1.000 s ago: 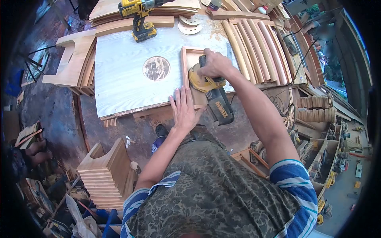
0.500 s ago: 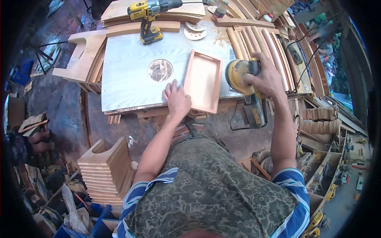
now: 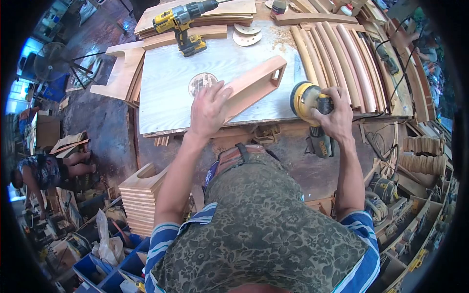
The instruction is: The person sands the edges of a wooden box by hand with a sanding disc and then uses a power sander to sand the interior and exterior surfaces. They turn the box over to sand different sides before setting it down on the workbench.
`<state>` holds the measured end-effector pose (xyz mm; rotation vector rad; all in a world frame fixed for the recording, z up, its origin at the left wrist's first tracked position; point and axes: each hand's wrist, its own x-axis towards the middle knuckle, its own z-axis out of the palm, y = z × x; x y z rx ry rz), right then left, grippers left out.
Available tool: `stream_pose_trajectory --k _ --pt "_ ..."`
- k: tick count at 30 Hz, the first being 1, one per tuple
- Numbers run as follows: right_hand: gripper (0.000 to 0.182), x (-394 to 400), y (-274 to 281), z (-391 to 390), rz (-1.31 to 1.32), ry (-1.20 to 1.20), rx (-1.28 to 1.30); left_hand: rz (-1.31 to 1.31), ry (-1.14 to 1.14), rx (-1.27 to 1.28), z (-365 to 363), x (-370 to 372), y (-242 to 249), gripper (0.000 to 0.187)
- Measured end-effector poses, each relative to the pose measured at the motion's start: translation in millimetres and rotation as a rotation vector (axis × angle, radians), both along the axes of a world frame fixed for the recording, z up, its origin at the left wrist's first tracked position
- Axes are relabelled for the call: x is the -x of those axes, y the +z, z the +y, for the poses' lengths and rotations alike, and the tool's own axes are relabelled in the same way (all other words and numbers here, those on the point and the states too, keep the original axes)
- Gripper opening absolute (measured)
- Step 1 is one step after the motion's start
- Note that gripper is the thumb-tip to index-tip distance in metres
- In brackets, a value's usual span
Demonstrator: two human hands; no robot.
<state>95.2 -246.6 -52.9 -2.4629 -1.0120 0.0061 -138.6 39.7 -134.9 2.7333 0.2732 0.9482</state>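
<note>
My left hand [image 3: 209, 110] grips the near left end of a shallow wooden tray [image 3: 256, 74], its fingers partly hiding that end. The tray is tipped up on its side, with a slot-shaped handle hole showing at its far right end. Closed around a yellow and black orbital sander [image 3: 304, 103], my right hand [image 3: 337, 116] holds it at the right of the tray, apart from it. The sander's pad faces left, toward the tray. Under the tray lies a pale board [image 3: 166, 73] with a round cutout, partly behind my left hand.
A yellow cordless drill [image 3: 183, 31] stands at the back, with sanding discs [image 3: 248, 38] beside it. Curved wooden strips [image 3: 337, 63] line the right side. A stack of cut wooden pieces [image 3: 139, 205] stands below left. Another person [image 3: 53, 171] is at far left.
The tray has been tipped from lying flat onto its side and turned, with my left hand now on its end. The sander has come slightly lower in view. My view has shifted left.
</note>
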Motion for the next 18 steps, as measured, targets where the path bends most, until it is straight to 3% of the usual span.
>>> stream_pose_trajectory --k 7,10,12,13,15,18 --pt "0.065 -15 26 -2 0.113 0.053 -0.122 -0.093 0.107 0.220 -29 5 7 0.050" --pt "0.064 -24 20 0 0.046 0.077 -0.176 -0.137 0.180 0.291 -35 11 -3 0.052" --pt "0.064 -25 22 3 0.040 0.076 -0.159 -0.117 0.178 0.498 -38 16 -9 0.048" --pt "0.064 -25 23 4 0.039 0.066 -0.145 -0.122 0.182 0.500 -39 18 -10 0.048" --pt "0.064 -27 24 4 0.023 0.076 -0.150 -0.091 0.229 0.209 -41 21 -9 0.046" --pt "0.064 -28 24 5 0.008 0.080 -0.158 -0.066 0.255 0.053 -43 19 0 0.041"
